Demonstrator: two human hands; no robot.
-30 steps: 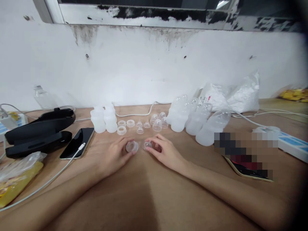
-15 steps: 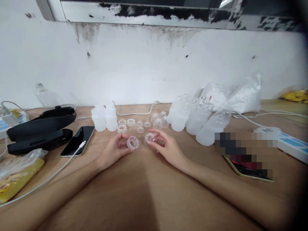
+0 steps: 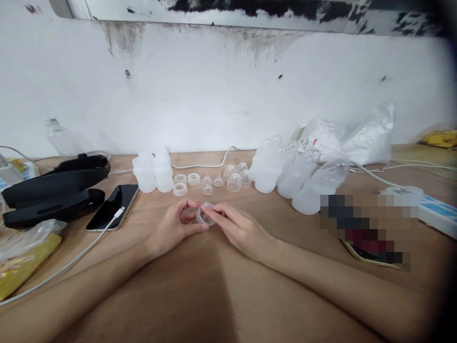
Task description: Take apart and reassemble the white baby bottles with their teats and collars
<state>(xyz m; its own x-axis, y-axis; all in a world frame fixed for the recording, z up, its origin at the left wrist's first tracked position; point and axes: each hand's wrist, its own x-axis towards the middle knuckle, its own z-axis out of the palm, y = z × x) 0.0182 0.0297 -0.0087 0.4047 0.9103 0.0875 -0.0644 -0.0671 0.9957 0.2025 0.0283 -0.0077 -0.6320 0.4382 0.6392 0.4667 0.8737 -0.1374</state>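
My left hand point(image 3: 178, 224) pinches a clear plastic ring point(image 3: 200, 216) between thumb and fingers. Against the ring, my right hand point(image 3: 243, 231) holds a small clear nipple point(image 3: 207, 206), partly hidden by its fingers. Just beyond my hands lie several loose rings point(image 3: 180, 189), several small clear nipples point(image 3: 208, 189) and several clear domed caps point(image 3: 233, 182). White bottles point(image 3: 163, 174) stand behind on the left. On the right are several bottles with clear domed tops point(image 3: 266, 174), some of them tilted.
A phone point(image 3: 110, 207) with a white cable, black cases point(image 3: 57, 183) and a yellow bag point(image 3: 30, 257) lie at the left. At the right are a partly blurred phone point(image 3: 374, 255), a power strip point(image 3: 441, 214) and plastic bags point(image 3: 371, 140) by the wall.
My right hand has moved left and brought the nipple to the ring in my left hand. My left hand has shifted slightly right. The camera view has tilted slightly down.
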